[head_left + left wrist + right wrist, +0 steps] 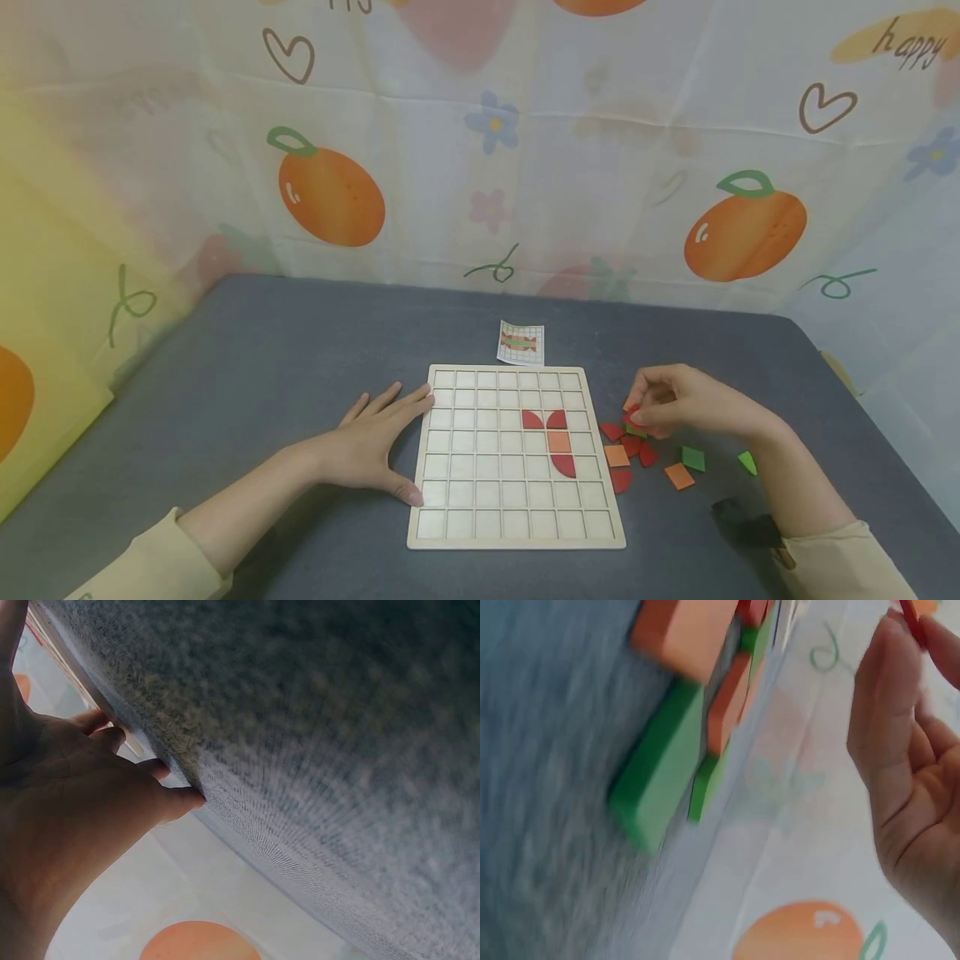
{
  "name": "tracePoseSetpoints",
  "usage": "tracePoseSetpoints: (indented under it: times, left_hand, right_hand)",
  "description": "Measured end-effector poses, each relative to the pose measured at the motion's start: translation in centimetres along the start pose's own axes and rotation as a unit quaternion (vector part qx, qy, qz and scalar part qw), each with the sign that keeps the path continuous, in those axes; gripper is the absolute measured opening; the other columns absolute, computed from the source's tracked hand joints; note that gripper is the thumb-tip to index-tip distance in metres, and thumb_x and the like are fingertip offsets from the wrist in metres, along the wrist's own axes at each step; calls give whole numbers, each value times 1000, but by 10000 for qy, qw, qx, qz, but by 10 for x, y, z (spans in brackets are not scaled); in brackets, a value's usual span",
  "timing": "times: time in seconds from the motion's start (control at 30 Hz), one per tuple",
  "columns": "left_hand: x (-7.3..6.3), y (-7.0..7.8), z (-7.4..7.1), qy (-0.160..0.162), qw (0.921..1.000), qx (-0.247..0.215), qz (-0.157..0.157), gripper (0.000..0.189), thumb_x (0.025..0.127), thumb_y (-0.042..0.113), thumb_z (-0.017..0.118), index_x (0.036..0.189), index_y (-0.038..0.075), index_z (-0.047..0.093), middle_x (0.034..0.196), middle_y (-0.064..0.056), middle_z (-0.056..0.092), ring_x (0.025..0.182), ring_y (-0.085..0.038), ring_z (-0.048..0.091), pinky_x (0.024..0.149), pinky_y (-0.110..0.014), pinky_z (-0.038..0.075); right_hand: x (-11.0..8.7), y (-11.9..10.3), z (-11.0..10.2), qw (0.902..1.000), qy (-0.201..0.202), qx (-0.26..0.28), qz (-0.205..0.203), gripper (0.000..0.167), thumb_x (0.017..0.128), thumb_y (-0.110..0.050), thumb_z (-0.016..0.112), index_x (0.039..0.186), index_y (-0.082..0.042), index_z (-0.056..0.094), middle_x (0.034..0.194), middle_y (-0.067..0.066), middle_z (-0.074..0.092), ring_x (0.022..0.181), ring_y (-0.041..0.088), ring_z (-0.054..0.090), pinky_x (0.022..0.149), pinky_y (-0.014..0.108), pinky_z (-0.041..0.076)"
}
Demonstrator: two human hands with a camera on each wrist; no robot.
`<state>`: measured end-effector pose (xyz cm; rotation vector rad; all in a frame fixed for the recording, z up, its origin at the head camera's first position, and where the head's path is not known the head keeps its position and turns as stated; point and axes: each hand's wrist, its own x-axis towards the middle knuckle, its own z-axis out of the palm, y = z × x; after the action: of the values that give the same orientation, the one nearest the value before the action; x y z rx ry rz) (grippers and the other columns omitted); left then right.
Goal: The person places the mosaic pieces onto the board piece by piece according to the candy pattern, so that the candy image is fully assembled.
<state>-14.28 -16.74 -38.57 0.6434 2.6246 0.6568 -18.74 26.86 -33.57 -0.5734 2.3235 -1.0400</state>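
My left hand (pixel 367 446) is spread along the left edge of a pale wooden grid board (pixel 487 475), thumb and fingertips touching it. Its fingers are straight in the left wrist view. Three red quarter-circle pieces (pixel 564 466) and an orange square (pixel 558 442) lie in the board's right-hand cells. Right of the board, my right hand (pixel 686 402) pinches a red piece (pixel 913 620) between thumb and fingers, above a loose pile. The held piece's full outline is hidden by the fingers. Under and around that hand are red pieces (pixel 620 481), orange squares (pixel 679 477) and green pieces (pixel 693 458).
A small card (pixel 521 343) with a coloured grid picture lies behind the board's top edge. The dark grey table (pixel 300 350) runs back to a fruit-printed cloth (pixel 420 167). A dark object (pixel 742 523) sits near the right forearm.
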Motion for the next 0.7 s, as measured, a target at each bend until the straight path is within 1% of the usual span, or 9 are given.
tracePoseSetpoints:
  times: [0.13, 0.23, 0.33, 0.43, 0.57, 0.7]
  left_hand:
    - [0, 0, 0, 0, 10000, -19, 3, 122, 62, 63, 84, 158, 17, 24, 169, 1, 13, 156, -40, 2, 117, -72, -2]
    - [0, 1, -1, -1, 10000, -28, -4, 122, 62, 63, 84, 158, 17, 24, 169, 1, 13, 156, -40, 2, 117, -72, -2]
    - [0, 1, -1, 6, 10000, -15, 0, 122, 62, 62, 84, 158, 17, 24, 169, 1, 13, 156, -40, 2, 117, -72, -1]
    - [0, 1, 0, 9, 10000, -5, 22, 122, 62, 63, 84, 158, 17, 24, 169, 1, 13, 156, -40, 3, 116, -72, -1]
    - [1, 0, 1, 19, 10000, -1, 66, 122, 63, 63, 84, 158, 17, 24, 169, 1, 13, 156, -40, 2, 116, -73, -1]
    - [1, -1, 1, 18, 10000, -29, 88, 121, 63, 62, 84, 158, 16, 24, 169, 0, 13, 156, -41, 2, 116, -72, -1]
  right_hand:
    - [6, -12, 11, 9996, -20, 167, -228, 19, 93, -17, 67, 98, -1, 59, 84, 12, 66, 69, 27, 64, 67, 38, 57]
    - [11, -21, 19, 9989, 26, 382, -268, 24, 92, -17, 68, 106, 0, 61, 89, 12, 67, 75, 25, 67, 72, 40, 59]
    - [17, -29, 28, 9980, 82, 593, -208, 28, 91, -19, 70, 112, 0, 65, 92, 10, 71, 79, 25, 70, 75, 41, 61]
    - [22, -35, 38, 9970, 173, 749, -120, 26, 89, -20, 72, 108, -3, 70, 92, 5, 75, 82, 26, 73, 77, 40, 61]
    - [29, -40, 51, 9951, 267, 948, -89, 23, 87, -20, 75, 105, -5, 72, 90, 5, 77, 84, 29, 73, 78, 40, 61]
    - [35, -44, 61, 9942, 154, 1057, -103, 23, 86, -18, 75, 104, -5, 71, 90, 8, 77, 82, 25, 74, 78, 39, 60]
